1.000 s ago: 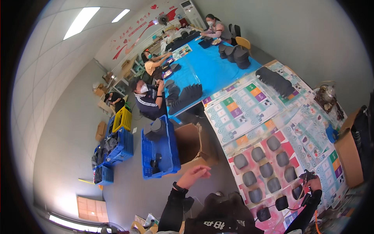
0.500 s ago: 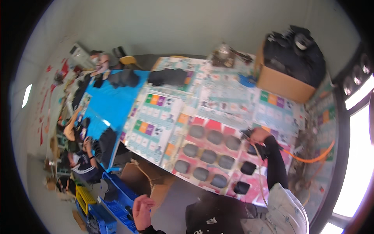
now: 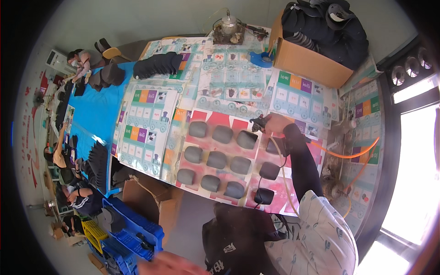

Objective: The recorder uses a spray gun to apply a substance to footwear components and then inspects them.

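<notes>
My right hand (image 3: pixel 276 123) is closed around a small dark spray-gun-like tool (image 3: pixel 258 123), whose tip is beside the top right pad. A clear hose (image 3: pixel 285 178) and an orange hose (image 3: pixel 349 156) trail back from it. Several grey rounded pads (image 3: pixel 222 134) lie in rows on a red and pink sheet (image 3: pixel 220 119) on the table. Three darker pads (image 3: pixel 269 170) lie in a column under my right forearm. My left hand (image 3: pixel 172 265) is a blur at the bottom edge, away from the table, with nothing seen in it.
A cardboard box (image 3: pixel 305 62) heaped with dark pieces stands at the far right. A glass jar (image 3: pixel 228 23) stands at the back. Below the table's near edge are an open carton (image 3: pixel 151 195) and blue crates (image 3: pixel 137 224). Other people (image 3: pixel 80 195) work along a blue table (image 3: pixel 91 114).
The view has swung right, from the room's left side to above the table. My right hand has stayed over the pads holding the tool. My left hand has dropped to the bottom edge.
</notes>
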A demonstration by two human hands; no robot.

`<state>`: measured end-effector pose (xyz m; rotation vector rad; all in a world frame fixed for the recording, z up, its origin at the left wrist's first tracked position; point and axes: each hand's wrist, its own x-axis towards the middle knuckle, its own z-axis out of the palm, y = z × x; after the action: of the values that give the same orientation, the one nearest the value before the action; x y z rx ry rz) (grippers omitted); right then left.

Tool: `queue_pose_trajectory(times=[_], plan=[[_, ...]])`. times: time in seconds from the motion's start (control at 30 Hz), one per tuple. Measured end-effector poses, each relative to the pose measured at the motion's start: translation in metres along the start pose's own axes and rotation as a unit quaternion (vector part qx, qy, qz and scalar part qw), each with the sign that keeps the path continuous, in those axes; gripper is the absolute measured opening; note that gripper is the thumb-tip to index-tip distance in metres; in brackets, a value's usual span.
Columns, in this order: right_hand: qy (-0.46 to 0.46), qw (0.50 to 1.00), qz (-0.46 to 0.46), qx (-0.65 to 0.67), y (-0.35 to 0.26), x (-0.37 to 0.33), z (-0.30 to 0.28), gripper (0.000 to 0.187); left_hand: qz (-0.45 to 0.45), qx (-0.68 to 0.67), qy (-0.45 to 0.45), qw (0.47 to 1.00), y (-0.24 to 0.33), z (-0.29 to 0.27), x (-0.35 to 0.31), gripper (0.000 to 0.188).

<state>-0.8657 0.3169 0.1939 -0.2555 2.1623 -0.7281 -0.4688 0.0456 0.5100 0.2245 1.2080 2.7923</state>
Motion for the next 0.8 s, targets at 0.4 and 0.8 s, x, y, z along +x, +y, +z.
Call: queue_pose_trajectory(times=[0.4, 0.8], plan=[[-0.022, 0.998, 0.003, -0.062, 0.008, 0.038, -0.003, 0.02, -0.071, 0.173, 0.343, 0.92, -0.092, -0.121, -0.049, 0.04], [-0.029, 0.999, -0.01, -0.028, 0.017, 0.042, -0.002, 0.021, -0.157, 0.031, 0.627, 0.762, -0.163, -0.218, -0.214, 0.023]])
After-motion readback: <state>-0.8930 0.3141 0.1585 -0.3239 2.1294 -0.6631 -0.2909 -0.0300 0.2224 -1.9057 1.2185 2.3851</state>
